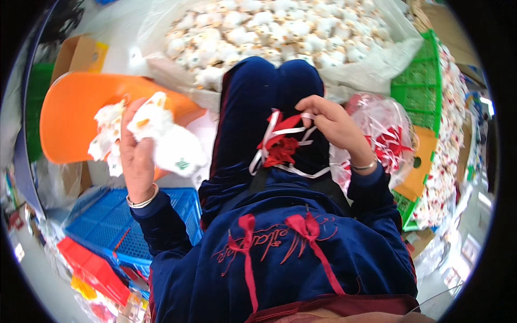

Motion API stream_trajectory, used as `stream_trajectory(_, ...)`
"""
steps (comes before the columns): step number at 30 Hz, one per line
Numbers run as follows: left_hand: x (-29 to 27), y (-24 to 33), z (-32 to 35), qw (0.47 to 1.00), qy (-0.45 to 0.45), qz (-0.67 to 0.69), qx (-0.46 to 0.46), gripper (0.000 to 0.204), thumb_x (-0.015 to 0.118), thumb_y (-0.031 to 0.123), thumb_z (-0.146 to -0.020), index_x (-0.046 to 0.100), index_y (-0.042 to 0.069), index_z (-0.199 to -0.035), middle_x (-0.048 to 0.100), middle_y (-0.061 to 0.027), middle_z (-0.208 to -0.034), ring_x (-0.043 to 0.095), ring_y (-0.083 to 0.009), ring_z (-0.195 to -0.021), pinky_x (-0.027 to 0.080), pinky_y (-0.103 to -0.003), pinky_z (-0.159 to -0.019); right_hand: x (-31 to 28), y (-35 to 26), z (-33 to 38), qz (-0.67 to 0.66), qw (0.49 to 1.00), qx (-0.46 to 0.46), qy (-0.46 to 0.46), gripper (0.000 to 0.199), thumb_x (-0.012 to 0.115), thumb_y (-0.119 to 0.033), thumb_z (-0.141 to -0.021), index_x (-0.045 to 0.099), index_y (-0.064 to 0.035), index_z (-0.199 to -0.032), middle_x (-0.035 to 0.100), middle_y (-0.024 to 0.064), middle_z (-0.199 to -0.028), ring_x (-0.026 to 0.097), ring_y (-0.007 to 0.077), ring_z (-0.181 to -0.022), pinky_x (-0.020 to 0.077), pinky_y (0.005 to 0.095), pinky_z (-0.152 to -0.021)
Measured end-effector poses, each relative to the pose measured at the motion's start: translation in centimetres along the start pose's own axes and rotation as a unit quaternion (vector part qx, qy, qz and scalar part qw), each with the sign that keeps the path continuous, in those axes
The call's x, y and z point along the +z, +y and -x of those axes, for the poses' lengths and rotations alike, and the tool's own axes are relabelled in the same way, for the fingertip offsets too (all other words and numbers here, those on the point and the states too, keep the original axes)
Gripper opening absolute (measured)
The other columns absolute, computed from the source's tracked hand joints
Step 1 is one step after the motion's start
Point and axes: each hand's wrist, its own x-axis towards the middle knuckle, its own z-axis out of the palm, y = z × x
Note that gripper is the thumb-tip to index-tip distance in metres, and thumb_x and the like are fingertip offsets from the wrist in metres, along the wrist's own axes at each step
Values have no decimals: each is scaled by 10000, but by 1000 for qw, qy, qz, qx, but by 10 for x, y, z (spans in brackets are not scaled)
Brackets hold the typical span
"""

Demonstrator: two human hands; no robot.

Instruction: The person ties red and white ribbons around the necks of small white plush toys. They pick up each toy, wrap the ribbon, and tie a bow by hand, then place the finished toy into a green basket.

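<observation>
A small white plush toy [177, 148] with orange bits and a green mark is in my left hand [138, 167], fingers closed round its side above the left of my lap. Just beyond that hand, more white plush toys [107, 132] rest against an orange plastic chair [64, 116]. On my dark blue lap lies a small heap of red fabric pieces with white ribbons [280, 149]. My right hand [331, 121] pinches the end of one red piece with a white ribbon at the heap's upper right edge.
A big plastic sheet [371, 81] full of white plush toys spreads beyond my knees. At right stand a clear bag of red and white ribbon pieces [385, 124] and a green crate [417, 81]. Blue crates [107, 215] and a red bin [89, 264] are at lower left.
</observation>
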Motion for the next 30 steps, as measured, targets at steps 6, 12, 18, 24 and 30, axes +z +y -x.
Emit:
stream_trajectory(6, 93, -12, -19, 996, -82, 24, -20, 501, 717, -49, -821, 471, 29, -1250, 585, -111, -1247, 592, -163, -1165, 488, -328, -1022, -17, 14, 23, 13, 998, 27, 52, 221, 574, -50, -950, 627, 31, -1148, 584, 8, -778, 534, 85, -730, 448, 259, -675)
stream_trajectory(12, 133, -35, -16, 999, -23, -29, 18, 507, 827, 9, -801, 450, 48, -1138, 555, -97, -1174, 585, -131, -1053, 505, -288, -909, -28, 19, 31, 82, 992, 95, 27, 316, 755, -140, -901, 640, 11, -1153, 520, -3, -680, 480, 67, -635, 397, 274, -572)
stream_trajectory(18, 165, -57, -17, 990, 19, -43, 135, 556, 874, 23, -761, 422, 58, -1082, 527, -121, -1191, 573, -157, -1045, 505, -311, -907, -21, 4, 35, 181, 982, -22, 41, 429, 798, -53, -766, 646, -45, -1167, 572, 104, -973, 591, 281, -877, 498, 374, -786)
stream_trajectory(24, 183, -65, -17, 985, -4, -97, 140, 525, 853, 34, -808, 466, 35, -1163, 547, -99, -1180, 584, -130, -1027, 506, -282, -891, -12, 24, 28, 343, 909, -221, 80, 246, 747, -36, -798, 699, -66, -1037, 589, 107, -982, 603, 309, -947, 497, 393, -817)
stream_trajectory(30, 168, -62, -5, 980, -51, -146, 128, 563, 855, 57, -719, 447, 42, -1107, 555, -147, -1214, 589, -176, -984, 506, -297, -817, -47, 19, 43, 111, 972, -170, 120, 92, 696, -91, -938, 734, -52, -1013, 668, 69, -965, 638, 211, -906, 505, 347, -801)
